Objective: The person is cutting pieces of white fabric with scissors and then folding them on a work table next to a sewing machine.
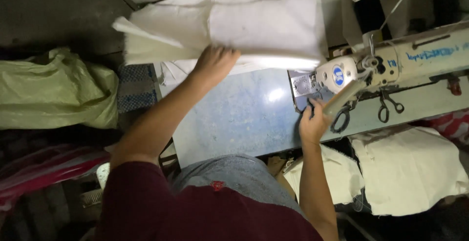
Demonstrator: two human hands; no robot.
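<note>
Far across the worktop, the white fabric stack runs left to right; left hand grips its near edge, right hand closes on scissors.

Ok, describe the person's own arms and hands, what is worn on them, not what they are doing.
Both arms are bare from above the elbow down. The short maroon sleeve of a dark red shirt covers the left upper arm. The left hand and the right hand wear no gloves; no rings, watch or bracelets show, though the dim light hides fine detail.
</note>
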